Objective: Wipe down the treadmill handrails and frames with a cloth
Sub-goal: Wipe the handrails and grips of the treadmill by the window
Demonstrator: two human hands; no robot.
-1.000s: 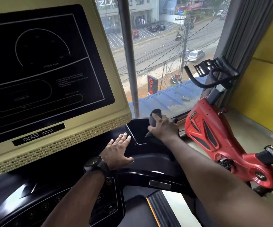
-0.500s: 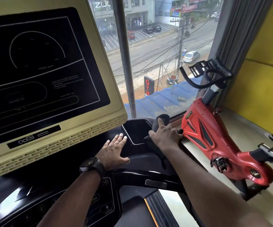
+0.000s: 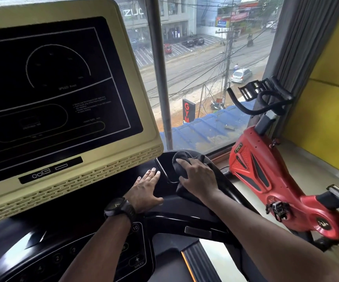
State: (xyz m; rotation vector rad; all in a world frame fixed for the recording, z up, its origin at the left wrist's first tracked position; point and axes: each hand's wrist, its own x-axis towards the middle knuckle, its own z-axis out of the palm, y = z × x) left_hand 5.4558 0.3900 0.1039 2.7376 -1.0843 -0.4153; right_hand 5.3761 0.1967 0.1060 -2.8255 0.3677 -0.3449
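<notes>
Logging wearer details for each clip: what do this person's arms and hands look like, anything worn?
Both forearms are bare: no sleeves in view, no gloves. The left hand has a black watch at its wrist, a round dark face on a wide black strap. The right hand and wrist wear nothing. No rings show.

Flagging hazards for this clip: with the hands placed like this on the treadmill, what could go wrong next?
1. The left hand rests flat beside the tray and its forearm crosses the keypad; leaning in might press a speed button.
2. The right hand holds the cloth bunched in the tray, so the handrail may get missed.
</notes>
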